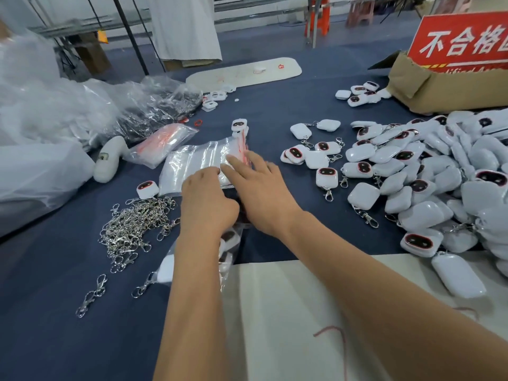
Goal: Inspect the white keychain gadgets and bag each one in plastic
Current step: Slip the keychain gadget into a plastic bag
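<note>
On the blue table [68, 270], both hands met at the bag stack [192, 163], the landmark here. Left hand [207, 204] lay on the stack's near edge, fingers curled down; whether it pinched a bag or only pressed couldn't be told. Right hand [258, 188] lay flat, fingers straight, tips on the stack's red-striped end, gripping nothing. Gadgets [426, 182] sat heaped well to the right of the stack, w/ strays between; one gadget [147, 188] lay just left of its near corner.

Risks (judged): the slick bags could cling, so two might lift as one; a sideways pull could fan the stack toward the clips [132, 229] near-left of it.

Containers: a bagged gadget or so [228, 243] lay near side of the stack, partly hidden under the left wrist. A cardboard box [412, 86] far right held a red sign [461, 39]; contents unseen. A big clear sack [154, 111] far left held dark items, too blurred to name.
</note>
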`<action>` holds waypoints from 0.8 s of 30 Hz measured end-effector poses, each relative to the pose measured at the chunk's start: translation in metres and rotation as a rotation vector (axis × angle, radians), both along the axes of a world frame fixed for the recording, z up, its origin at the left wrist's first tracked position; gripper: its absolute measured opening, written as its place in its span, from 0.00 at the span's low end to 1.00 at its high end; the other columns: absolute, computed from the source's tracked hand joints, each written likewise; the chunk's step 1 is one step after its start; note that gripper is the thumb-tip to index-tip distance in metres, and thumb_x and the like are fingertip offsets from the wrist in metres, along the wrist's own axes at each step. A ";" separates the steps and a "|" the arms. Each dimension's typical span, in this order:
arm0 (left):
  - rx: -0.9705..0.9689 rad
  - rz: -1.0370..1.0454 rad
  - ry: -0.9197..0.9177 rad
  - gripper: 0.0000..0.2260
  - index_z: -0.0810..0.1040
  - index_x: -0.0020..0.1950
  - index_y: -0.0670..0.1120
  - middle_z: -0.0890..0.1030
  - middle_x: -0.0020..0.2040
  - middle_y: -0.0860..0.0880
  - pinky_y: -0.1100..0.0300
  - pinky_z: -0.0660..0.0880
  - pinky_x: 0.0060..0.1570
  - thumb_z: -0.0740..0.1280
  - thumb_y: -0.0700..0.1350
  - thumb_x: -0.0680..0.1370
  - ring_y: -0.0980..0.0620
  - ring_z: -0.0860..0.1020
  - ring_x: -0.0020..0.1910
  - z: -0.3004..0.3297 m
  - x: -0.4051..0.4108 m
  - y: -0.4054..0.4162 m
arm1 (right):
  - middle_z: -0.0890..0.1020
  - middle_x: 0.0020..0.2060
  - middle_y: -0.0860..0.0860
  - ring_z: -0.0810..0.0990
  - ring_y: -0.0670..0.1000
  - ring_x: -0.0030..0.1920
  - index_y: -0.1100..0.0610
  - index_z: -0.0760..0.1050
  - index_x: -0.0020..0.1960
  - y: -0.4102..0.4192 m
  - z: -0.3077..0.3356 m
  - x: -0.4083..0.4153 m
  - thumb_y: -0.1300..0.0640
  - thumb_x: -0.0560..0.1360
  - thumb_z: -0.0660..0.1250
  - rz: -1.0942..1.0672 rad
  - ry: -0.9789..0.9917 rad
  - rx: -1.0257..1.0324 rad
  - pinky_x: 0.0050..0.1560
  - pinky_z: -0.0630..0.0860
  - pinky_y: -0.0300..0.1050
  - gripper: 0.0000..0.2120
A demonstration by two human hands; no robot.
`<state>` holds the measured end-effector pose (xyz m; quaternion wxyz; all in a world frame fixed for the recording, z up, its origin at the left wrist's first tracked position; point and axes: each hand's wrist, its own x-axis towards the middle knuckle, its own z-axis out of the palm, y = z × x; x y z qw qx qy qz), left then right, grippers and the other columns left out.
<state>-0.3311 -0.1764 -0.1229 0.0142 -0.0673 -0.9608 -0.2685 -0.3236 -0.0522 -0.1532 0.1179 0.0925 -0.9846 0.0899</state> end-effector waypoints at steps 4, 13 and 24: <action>0.014 -0.028 -0.039 0.28 0.68 0.75 0.43 0.73 0.73 0.42 0.48 0.71 0.66 0.67 0.35 0.75 0.40 0.71 0.71 -0.003 -0.001 0.001 | 0.84 0.49 0.53 0.74 0.59 0.65 0.55 0.77 0.48 -0.001 0.007 -0.007 0.67 0.74 0.63 -0.019 0.117 0.068 0.70 0.61 0.51 0.09; 0.074 0.044 0.144 0.20 0.80 0.67 0.49 0.81 0.65 0.46 0.53 0.73 0.59 0.71 0.37 0.76 0.42 0.78 0.63 -0.010 -0.005 0.001 | 0.81 0.36 0.57 0.77 0.61 0.44 0.63 0.81 0.44 0.008 0.003 0.009 0.73 0.70 0.72 -0.037 0.488 -0.257 0.42 0.75 0.55 0.07; 0.324 -0.238 0.585 0.04 0.83 0.50 0.49 0.83 0.47 0.56 0.54 0.72 0.57 0.71 0.41 0.77 0.50 0.79 0.54 0.021 0.004 0.010 | 0.83 0.46 0.53 0.75 0.55 0.47 0.62 0.81 0.53 0.033 0.017 0.054 0.62 0.78 0.73 -0.038 0.603 -0.681 0.50 0.72 0.43 0.05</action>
